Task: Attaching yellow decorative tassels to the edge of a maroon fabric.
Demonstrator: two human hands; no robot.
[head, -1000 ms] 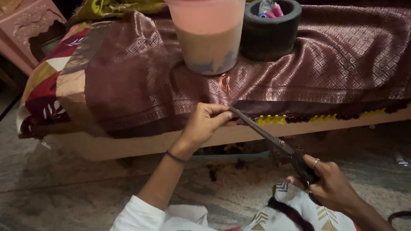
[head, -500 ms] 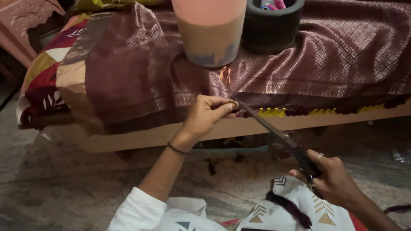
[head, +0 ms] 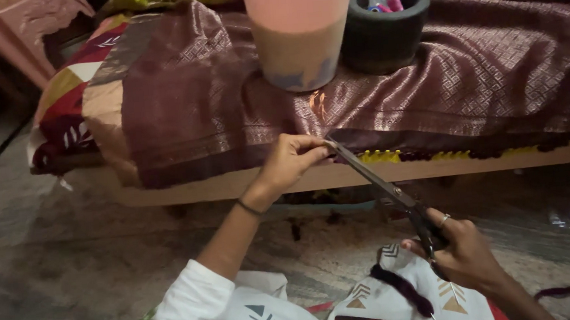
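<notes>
Both hands are engaged on one cutting line. Nearest the camera, the right hand [head: 459, 251] is wrapped around the dark handles of a pair of long scissors [head: 382, 187], fingers through the loops and a ring on one finger; whether the blades are parted at the tips cannot be told, as they read as one thin line. The scissors' long axis runs diagonally, from the right hand at lower right up and leftward to the tips, which meet the fabric edge just beside the left hand. The left hand [head: 289, 160], with a thin dark band at the wrist, lies farther forward and is the nearer of the two to the cloth: thumb and fingers are pressed together, pinching the lower border of a maroon woven cloth [head: 425, 85] right where the blade tips arrive. A white sleeve [head: 188, 304] and white patterned garment occupy the bottom of the head view, with a dark cord [head: 402, 291] lying across the lap. Beyond the hands, the cloth drapes over a low platform [head: 233, 183], its border hanging at the front edge, where a strip of yellow trim [head: 380, 155] shows to the right of the tips. Farther back on the cloth stand a translucent tub [head: 298, 30] with a pinkish upper part and, just beside it to the right, a dark round pot [head: 386, 35] holding small coloured items. A patchwork quilt [head: 64, 107] lies at far left.
</notes>
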